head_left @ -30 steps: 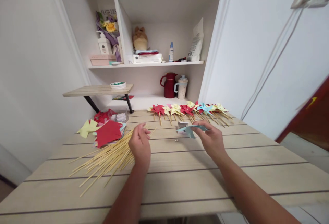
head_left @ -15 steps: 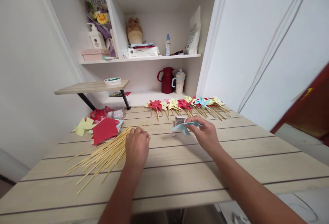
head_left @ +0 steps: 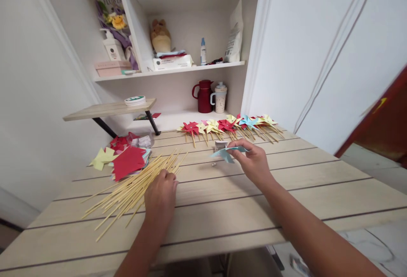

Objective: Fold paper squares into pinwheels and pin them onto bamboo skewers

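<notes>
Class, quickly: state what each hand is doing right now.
Left hand: fingers curled on the wooden sticks; grip cannot be told.
Right hand: closed, pinching a light-blue paper pinwheel.

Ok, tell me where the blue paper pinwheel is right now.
In the head view, right of centre: the blue paper pinwheel is pinched in the right hand, just above the table, in front of the row of finished pinwheels.

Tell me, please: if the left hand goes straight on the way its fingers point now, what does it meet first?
The left hand points forward and a little left, and its fingertips already lie at the near edge of the bamboo sticks. It would most likely push into those first; the stack of coloured paper lies beyond, though depth is hard to judge.
</notes>
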Available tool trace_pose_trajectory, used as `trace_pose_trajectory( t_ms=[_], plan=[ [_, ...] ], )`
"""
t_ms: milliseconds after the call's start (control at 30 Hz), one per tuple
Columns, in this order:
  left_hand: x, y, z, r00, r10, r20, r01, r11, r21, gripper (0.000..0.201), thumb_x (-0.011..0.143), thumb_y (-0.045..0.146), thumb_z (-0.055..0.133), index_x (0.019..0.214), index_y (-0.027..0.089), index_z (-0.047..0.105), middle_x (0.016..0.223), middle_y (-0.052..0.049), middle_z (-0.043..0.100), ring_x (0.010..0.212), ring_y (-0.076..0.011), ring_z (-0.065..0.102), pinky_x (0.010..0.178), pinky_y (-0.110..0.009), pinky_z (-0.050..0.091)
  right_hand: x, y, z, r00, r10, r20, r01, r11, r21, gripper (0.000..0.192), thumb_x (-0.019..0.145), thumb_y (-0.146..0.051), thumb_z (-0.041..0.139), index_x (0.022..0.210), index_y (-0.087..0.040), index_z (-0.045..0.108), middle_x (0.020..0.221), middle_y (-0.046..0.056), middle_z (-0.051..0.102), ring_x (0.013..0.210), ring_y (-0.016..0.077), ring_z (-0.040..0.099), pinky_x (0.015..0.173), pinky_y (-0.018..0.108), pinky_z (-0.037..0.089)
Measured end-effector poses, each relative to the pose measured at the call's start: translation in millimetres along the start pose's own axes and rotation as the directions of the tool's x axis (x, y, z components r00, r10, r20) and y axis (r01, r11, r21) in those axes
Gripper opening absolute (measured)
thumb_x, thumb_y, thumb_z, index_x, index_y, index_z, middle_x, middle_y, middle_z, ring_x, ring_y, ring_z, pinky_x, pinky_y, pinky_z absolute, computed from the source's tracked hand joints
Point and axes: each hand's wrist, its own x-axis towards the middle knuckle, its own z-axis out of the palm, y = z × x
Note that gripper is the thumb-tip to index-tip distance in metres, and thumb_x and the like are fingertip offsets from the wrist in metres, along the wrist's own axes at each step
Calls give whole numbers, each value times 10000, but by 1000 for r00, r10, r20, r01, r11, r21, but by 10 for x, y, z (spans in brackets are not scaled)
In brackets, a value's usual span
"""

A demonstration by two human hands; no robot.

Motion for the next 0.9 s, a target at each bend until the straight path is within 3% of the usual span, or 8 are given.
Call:
trace_pose_trajectory(
  t_ms=[167, 433, 600, 700, 900],
  plan=[
    [7, -80, 13, 999, 13, 42, -15, 998, 55, 232, 954, 239, 491, 911, 179, 711, 1005, -75, 648, 891, -228, 633, 686, -331, 419, 4, -11, -1, 1000, -11, 2, 11, 1000, 16, 71, 836, -269, 647, 847, -231, 705, 907, 37, 732, 855, 215, 667, 803, 361, 519],
    [-53, -55, 59, 983, 182, 35, -179, 980, -81, 205, 946, 207, 519, 975, 224, 721, 1007, -42, 664, 957, -199, 617, 790, -306, 425, 7, -1, -7, 1000, -10, 0, 10, 1000, 15, 75, 839, -277, 649, 855, -230, 705, 920, 44, 732, 871, 224, 665, 816, 380, 520],
    [-88, -57, 34, 980, 199, -16, -199, 980, -11, 168, 929, 186, 546, 995, 229, 695, 1066, -36, 667, 919, -210, 618, 766, -331, 418, 9, -17, -6, 1000, -10, -3, 10, 1000, 18, 87, 841, -291, 647, 848, -232, 710, 907, 45, 736, 869, 230, 669, 810, 386, 528],
    [-99, -74, 38, 976, 219, 9, -219, 976, 5, 196, 952, 195, 506, 918, 215, 698, 1026, -40, 672, 910, -209, 620, 777, -335, 418, 7, -20, -4, 1000, -6, -2, 6, 1000, 18, 84, 839, -290, 652, 847, -232, 712, 909, 43, 737, 868, 227, 672, 806, 380, 530],
    [-100, -116, 62, 973, 230, 30, -230, 973, -1, 210, 962, 209, 494, 963, 193, 703, 1008, -57, 681, 936, -225, 614, 814, -350, 424, 1, 6, 2, 1000, 8, 23, -9, 1000, 18, 70, 835, -281, 661, 849, -238, 715, 917, 38, 740, 880, 226, 674, 820, 376, 525]
  ],
)
